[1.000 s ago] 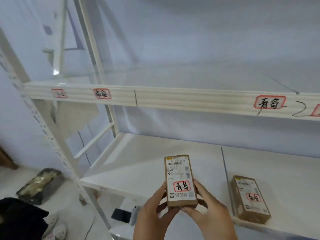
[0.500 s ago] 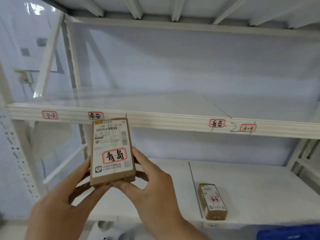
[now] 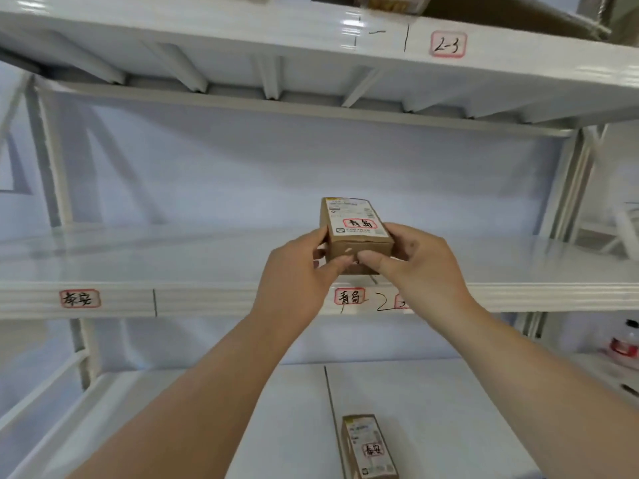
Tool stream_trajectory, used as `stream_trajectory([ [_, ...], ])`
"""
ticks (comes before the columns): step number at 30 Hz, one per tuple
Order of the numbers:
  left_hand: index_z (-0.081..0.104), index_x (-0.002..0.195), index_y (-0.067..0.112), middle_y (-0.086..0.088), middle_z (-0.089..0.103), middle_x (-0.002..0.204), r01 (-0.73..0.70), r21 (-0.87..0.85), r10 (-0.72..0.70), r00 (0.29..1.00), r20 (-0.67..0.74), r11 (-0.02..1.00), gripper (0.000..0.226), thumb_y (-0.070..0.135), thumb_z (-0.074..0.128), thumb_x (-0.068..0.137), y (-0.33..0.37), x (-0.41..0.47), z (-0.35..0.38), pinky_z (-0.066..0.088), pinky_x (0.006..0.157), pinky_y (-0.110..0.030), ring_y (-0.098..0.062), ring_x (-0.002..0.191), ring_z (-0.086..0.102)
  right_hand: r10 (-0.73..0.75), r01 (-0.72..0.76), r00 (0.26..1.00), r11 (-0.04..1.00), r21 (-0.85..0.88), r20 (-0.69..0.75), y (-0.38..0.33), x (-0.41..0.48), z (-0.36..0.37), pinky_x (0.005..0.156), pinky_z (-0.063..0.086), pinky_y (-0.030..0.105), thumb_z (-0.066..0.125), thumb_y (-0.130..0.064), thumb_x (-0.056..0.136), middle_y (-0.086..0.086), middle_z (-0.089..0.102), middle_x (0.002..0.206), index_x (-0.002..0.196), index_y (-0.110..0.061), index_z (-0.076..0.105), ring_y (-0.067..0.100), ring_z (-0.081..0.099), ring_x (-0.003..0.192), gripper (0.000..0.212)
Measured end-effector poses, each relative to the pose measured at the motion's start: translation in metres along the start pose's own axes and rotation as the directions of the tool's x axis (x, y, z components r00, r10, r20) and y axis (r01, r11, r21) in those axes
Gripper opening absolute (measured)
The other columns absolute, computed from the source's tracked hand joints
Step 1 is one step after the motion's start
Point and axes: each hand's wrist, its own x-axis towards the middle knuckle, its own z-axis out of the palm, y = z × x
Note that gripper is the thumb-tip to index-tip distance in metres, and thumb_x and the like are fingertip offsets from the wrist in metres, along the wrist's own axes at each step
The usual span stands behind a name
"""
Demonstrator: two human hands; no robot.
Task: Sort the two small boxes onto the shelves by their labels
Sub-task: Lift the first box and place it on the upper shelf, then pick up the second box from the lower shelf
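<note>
A small brown cardboard box (image 3: 356,233) with a white shipping label and a red-framed handwritten tag is held over the middle shelf (image 3: 173,261), just past its front edge. My left hand (image 3: 297,267) grips its left side and my right hand (image 3: 415,261) its right side, thumbs meeting on the near face. Directly below, on the shelf's front rail, a red-framed label (image 3: 350,296) shows the same characters as the box's tag. A second small box (image 3: 368,447) with a different red-framed tag lies flat on the lower shelf (image 3: 432,409).
Another red-framed label (image 3: 79,299) sits on the left of the middle rail, beyond a drawn divider line. The top shelf rail carries a "2-3" label (image 3: 448,44) with cardboard above it. A red-capped bottle (image 3: 626,344) stands at far right.
Both hands carried the box up and rightwards, from in front of the rail's left part to above the middle shelf over the matching label. My view tilted upwards.
</note>
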Motion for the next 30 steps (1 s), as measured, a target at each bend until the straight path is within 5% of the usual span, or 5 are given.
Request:
stream_trajectory([
  [6, 0.07, 0.134, 0.03, 0.011, 0.078, 0.124, 0.046, 0.11, -0.046, 0.999, -0.004, 0.993, 0.039, 0.035, 0.071, 0.095, -0.012, 0.012, 0.025, 0.051, 0.087, -0.015, -0.008, 0.109, 0.073, 0.074, -0.072, 0.996, 0.997, -0.039, 0.043, 0.033, 0.022, 0.007, 0.09, 0.061, 0.038, 0.082, -0.026, 0.085, -0.009, 0.084, 0.098, 0.109, -0.025, 0.081, 0.01, 0.078, 0.093, 0.024],
  [10, 0.074, 0.125, 0.031, 0.01, 0.079, 0.119, 0.109, 0.158, -0.113, 0.994, 0.014, 0.981, 0.034, 0.039, 0.072, 0.092, -0.025, 0.013, 0.034, 0.056, 0.099, -0.042, -0.011, 0.11, 0.074, 0.075, -0.067, 0.993, 0.993, -0.095, 0.092, 0.05, 0.025, 0.014, 0.088, 0.062, 0.041, 0.08, -0.032, 0.083, -0.008, 0.083, 0.1, 0.108, -0.026, 0.08, 0.011, 0.078, 0.093, 0.026],
  [18, 0.074, 0.124, 0.029, 0.007, 0.081, 0.113, 0.135, 0.192, -0.132, 0.991, -0.028, 0.972, 0.032, 0.042, 0.069, 0.094, -0.032, 0.013, 0.046, 0.057, 0.096, -0.045, -0.015, 0.107, 0.075, 0.064, -0.053, 0.992, 0.993, -0.101, 0.111, 0.057, 0.029, 0.016, 0.083, 0.061, 0.034, 0.08, -0.03, 0.085, -0.009, 0.082, 0.105, 0.113, -0.025, 0.078, 0.012, 0.077, 0.096, 0.028],
  [26, 0.061, 0.127, 0.005, -0.003, 0.059, 0.122, -0.11, 0.051, 0.121, 0.889, -0.441, 0.993, 0.038, 0.003, 0.072, 0.091, -0.049, -0.093, 0.05, 0.037, 0.097, -0.006, 0.001, 0.112, 0.054, -0.032, 0.089, 0.957, 0.978, 0.188, -0.287, 0.064, -0.068, -0.006, 0.1, 0.053, 0.022, 0.071, -0.006, 0.097, -0.003, 0.071, 0.128, 0.129, -0.021, 0.066, 0.011, 0.068, 0.116, 0.036],
  [30, 0.055, 0.13, 0.024, 0.011, 0.044, 0.125, 0.238, -0.01, -0.238, 0.971, 0.016, 0.971, 0.053, 0.007, 0.08, 0.086, -0.113, -0.195, 0.137, 0.042, 0.101, -0.011, -0.002, 0.114, 0.053, 0.278, -0.256, 0.947, 0.956, 0.145, -0.16, 0.172, -0.163, 0.031, 0.093, 0.055, 0.021, 0.067, 0.001, 0.095, -0.008, 0.068, 0.118, 0.115, -0.033, 0.063, 0.018, 0.067, 0.112, 0.04],
])
